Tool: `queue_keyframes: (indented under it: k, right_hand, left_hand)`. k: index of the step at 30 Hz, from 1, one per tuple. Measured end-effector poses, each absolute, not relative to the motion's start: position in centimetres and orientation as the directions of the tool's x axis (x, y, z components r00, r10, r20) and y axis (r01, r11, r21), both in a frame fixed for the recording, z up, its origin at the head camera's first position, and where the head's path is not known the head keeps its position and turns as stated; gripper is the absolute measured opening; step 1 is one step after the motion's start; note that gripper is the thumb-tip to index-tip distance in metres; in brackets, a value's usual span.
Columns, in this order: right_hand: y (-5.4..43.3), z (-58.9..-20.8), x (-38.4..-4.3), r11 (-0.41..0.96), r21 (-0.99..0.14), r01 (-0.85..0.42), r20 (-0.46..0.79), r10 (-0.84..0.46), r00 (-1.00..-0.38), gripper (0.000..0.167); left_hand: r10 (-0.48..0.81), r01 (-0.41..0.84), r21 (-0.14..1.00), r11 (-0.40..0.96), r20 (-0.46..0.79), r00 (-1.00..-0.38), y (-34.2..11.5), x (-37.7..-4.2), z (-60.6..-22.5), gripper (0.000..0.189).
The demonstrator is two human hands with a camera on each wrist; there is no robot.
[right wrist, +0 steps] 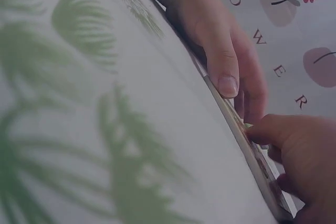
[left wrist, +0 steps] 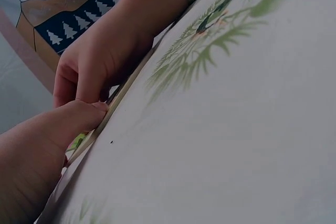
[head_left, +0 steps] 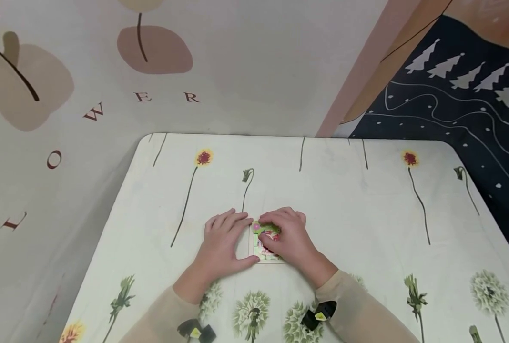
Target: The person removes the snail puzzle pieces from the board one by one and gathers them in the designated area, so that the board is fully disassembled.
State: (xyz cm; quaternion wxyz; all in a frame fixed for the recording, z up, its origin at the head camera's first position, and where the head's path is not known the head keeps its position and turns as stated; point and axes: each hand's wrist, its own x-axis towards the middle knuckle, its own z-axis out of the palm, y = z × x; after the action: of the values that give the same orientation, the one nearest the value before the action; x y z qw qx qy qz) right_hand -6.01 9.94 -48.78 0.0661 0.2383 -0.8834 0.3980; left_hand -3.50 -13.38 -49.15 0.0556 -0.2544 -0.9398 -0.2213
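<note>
A small square jigsaw puzzle point(head_left: 256, 244) lies flat on the table, with a pale frame and green, pink and red picture parts. At its left side is my left hand point(head_left: 223, 240); the thumb touches the lower-left corner and the fairly straight fingers reach the upper-left corner. My right hand point(head_left: 292, 236) covers the puzzle's right part, its thumb and bent fingers on the picture. Whether a piece is between them is hidden. In the left wrist view, the left thumb point(left wrist: 86, 116) rests on the frame edge. The right wrist view shows the puzzle's edge point(right wrist: 239, 132) side-on beneath both hands.
The table point(head_left: 344, 205) wears a white cloth printed with flowers and dandelions. Its far edge meets a pale lettered backdrop point(head_left: 246, 95). A dark cloth with printed trees point(head_left: 460, 109) hangs at the right. Black straps with yellow marks point(head_left: 320, 316) sit at the wrists.
</note>
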Motion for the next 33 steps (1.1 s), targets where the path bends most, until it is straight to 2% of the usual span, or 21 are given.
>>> queue_keyframes:
  k: [4, 8, 13, 21, 29, 33]
  right_hand:
    - [10.3, -49.2, -6.2, 0.510, -0.667, -0.542, 0.374, -0.400, -0.837, 0.038]
    - [10.6, -49.2, -6.3, 0.489, -0.670, -0.558, 0.385, -0.413, -0.825, 0.037]
    - [10.8, -49.0, -6.4, 0.501, -0.661, -0.559, 0.378, -0.421, -0.825, 0.032]
    - [11.3, -49.2, -6.6, 0.526, -0.578, -0.624, 0.428, -0.455, -0.781, 0.029]
    - [14.5, -49.3, -6.6, 0.526, -0.683, -0.506, 0.380, -0.336, -0.862, 0.030]
    - [16.1, -49.4, -6.6, 0.526, -0.700, -0.483, 0.385, -0.292, -0.875, 0.032]
  left_hand:
    - [0.453, 0.505, 0.382, 0.774, 0.223, -0.863, -13.4, -3.5, -49.3, 0.088]
    - [0.453, 0.502, 0.380, 0.777, 0.218, -0.865, -13.4, -3.5, -49.3, 0.088]
    - [0.453, 0.497, 0.386, 0.777, 0.204, -0.868, -13.3, -3.5, -49.3, 0.089]
    - [0.451, 0.500, 0.375, 0.780, 0.215, -0.866, -13.4, -3.5, -49.3, 0.090]
    - [0.491, 0.537, 0.360, 0.762, 0.219, -0.843, -13.3, -3.4, -49.4, 0.095]
    - [0.518, 0.561, 0.332, 0.758, 0.218, -0.828, -13.4, -3.5, -49.3, 0.104]
